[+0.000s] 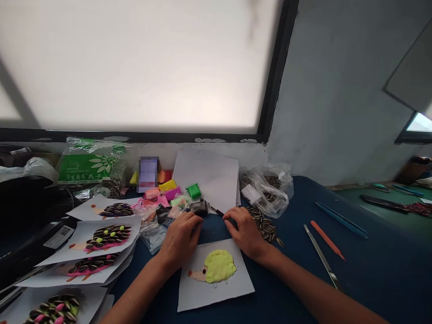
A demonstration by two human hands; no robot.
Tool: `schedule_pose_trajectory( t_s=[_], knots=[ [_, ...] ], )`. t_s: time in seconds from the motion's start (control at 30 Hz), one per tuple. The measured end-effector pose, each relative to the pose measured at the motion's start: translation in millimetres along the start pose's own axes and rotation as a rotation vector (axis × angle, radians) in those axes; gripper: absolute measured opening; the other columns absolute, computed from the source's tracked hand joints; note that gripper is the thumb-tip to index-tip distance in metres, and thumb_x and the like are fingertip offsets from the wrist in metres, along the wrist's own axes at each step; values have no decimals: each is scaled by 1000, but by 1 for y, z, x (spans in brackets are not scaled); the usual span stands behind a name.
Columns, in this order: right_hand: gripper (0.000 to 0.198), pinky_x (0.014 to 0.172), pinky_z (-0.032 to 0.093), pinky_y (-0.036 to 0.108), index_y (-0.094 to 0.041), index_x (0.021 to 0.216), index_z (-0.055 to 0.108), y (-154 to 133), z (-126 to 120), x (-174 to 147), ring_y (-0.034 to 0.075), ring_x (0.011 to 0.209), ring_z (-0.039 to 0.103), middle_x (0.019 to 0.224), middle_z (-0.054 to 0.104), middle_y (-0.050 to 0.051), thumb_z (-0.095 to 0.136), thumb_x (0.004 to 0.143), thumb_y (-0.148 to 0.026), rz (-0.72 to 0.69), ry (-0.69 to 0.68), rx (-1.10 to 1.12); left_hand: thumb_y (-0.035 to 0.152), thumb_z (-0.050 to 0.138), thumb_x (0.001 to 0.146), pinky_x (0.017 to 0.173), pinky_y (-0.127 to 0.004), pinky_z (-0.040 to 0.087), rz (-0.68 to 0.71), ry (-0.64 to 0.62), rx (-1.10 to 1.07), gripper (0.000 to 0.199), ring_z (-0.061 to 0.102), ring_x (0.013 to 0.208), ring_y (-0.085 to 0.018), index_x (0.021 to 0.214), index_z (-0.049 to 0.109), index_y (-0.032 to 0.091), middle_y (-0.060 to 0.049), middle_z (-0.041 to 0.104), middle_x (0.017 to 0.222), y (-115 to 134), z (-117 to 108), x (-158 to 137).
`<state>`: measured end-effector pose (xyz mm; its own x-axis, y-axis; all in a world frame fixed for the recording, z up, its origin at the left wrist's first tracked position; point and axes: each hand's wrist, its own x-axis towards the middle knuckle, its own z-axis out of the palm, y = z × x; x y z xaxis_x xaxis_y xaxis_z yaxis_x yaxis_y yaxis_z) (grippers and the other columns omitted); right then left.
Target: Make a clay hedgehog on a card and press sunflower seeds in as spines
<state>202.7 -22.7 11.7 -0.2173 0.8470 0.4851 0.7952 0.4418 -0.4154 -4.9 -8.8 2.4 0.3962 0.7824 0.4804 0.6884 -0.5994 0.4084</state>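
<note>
On the tabletop (290,279), the card (216,301) is flanked by left hand (180,236) and right hand (246,231), fingers curled; any grip cannot be told. Its clay (220,266) is best pressed lightly.

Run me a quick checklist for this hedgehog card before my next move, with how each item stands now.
1. Card lying face up on the table: ok.
2. Yellow clay on the hedgehog's back: ok, with no seeds on it.
3. Legs covered in clay: not ok, only drawn lines show.
4. Loose seeds close by: ok, piled beside the right hand.
5. Orange stick in view: ok, lying beyond the right forearm.
6. Left hand and right hand empty: cannot tell, the fingers are curled down.
</note>
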Motion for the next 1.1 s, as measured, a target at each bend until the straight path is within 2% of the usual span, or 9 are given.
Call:
schedule_pose_trajectory(
  t_s=[0.13, 0.23, 0.47, 0.63, 0.77, 0.97, 1.1],
  knots=[
    [12, 86, 43, 32, -15, 88, 67, 3, -19, 11, 21, 94, 58, 93, 68, 8, 56, 89, -12, 93, -64, -130, 24, 50, 84, 68, -31, 46, -116, -197, -154, 18, 58, 75, -18, 80, 68, 18, -5, 63, 81, 10, -5, 4],
    [14, 76, 44, 31, -15, 82, 70, 9, -36, 18, 22, 87, 61, 87, 70, 9, 58, 88, -15, 154, -133, -195, 25, 58, 78, 71, -30, 46, -174, -308, -227, 13, 57, 80, -19, 77, 69, 19, -4, 62, 82, 14, -8, 7],
    [16, 60, 42, 25, -18, 73, 74, 10, -60, 23, 19, 74, 66, 77, 73, 5, 61, 79, -11, 234, -327, -287, 31, 57, 78, 73, -31, 46, -194, -318, -290, 19, 57, 81, -20, 81, 71, 19, -5, 63, 86, 10, -8, 7],
    [7, 56, 39, 25, -19, 70, 73, 5, -56, 20, 21, 72, 67, 75, 73, 6, 69, 74, -16, 242, -422, -358, 40, 57, 79, 70, -28, 46, -209, -371, -390, 26, 56, 80, -18, 83, 71, 19, -5, 62, 87, 6, -11, 7],
    [10, 60, 41, 27, -19, 72, 72, 2, -49, 18, 24, 76, 68, 78, 73, 8, 65, 75, -12, 223, -449, -414, 41, 63, 76, 70, -26, 44, -193, -453, -418, 24, 54, 85, -19, 80, 72, 19, -4, 61, 90, 7, -15, 7],
    [14, 69, 44, 34, -13, 73, 68, -4, -36, 13, 32, 83, 66, 83, 71, 18, 57, 77, -5, 180, -408, -475, 37, 67, 74, 74, -28, 43, -177, -458, -343, 19, 53, 88, -20, 80, 71, 20, -3, 61, 90, 10, -15, 7],
    [12, 70, 43, 35, -12, 77, 65, -9, -34, 13, 32, 86, 64, 87, 69, 21, 56, 80, -6, 150, -371, -405, 37, 67, 75, 74, -28, 43, -170, -451, -333, 18, 53, 88, -20, 80, 71, 20, -2, 61, 89, 10, -15, 7]
  ],
)
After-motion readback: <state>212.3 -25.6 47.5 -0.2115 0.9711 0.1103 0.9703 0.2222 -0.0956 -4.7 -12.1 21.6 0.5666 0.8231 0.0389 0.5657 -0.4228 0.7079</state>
